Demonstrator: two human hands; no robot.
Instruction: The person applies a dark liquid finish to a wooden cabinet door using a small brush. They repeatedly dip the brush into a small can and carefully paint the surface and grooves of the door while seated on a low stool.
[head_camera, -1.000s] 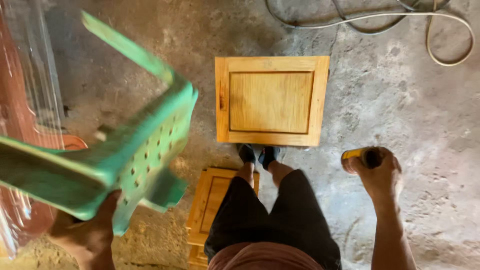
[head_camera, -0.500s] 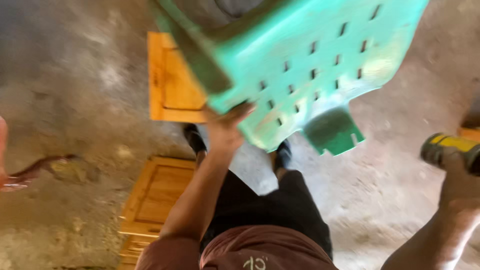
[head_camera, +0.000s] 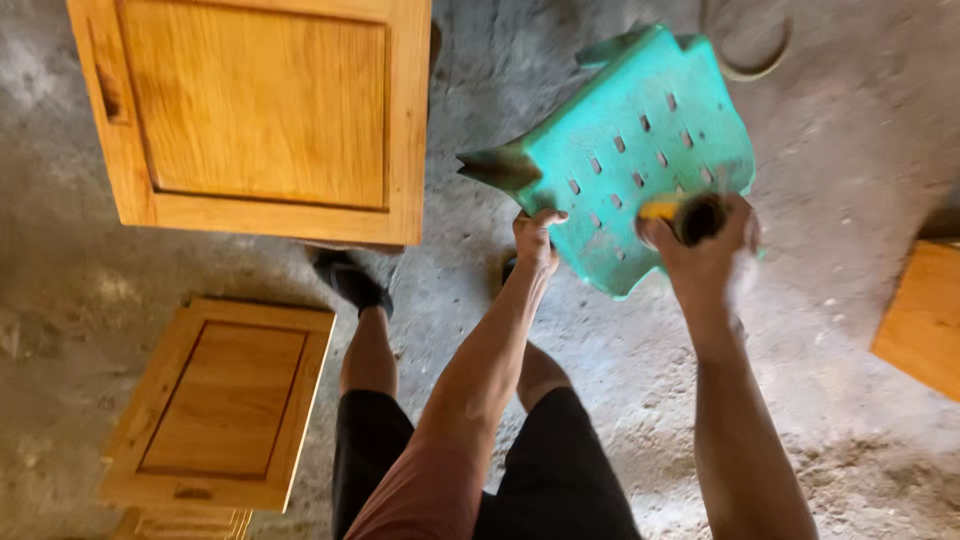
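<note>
A green plastic stool (head_camera: 625, 150) with slotted holes in its seat hangs tilted above the concrete floor, right of centre. My left hand (head_camera: 535, 238) grips its lower edge. My right hand (head_camera: 705, 243) is closed around a yellow and black tool handle (head_camera: 685, 215), held against the stool's seat. A wooden cabinet door (head_camera: 260, 110) with a recessed panel lies flat on the floor at the upper left. My legs and dark shoes (head_camera: 345, 278) stand below it.
A stack of smaller wooden cabinet doors (head_camera: 215, 405) sits at the lower left. Another wooden piece (head_camera: 925, 315) lies at the right edge. A cable loop (head_camera: 750, 55) curls on the floor behind the stool.
The green stool has swung from my left side across to the right and lower. My right hand with the tool has come up against it. My view has shifted right.
</note>
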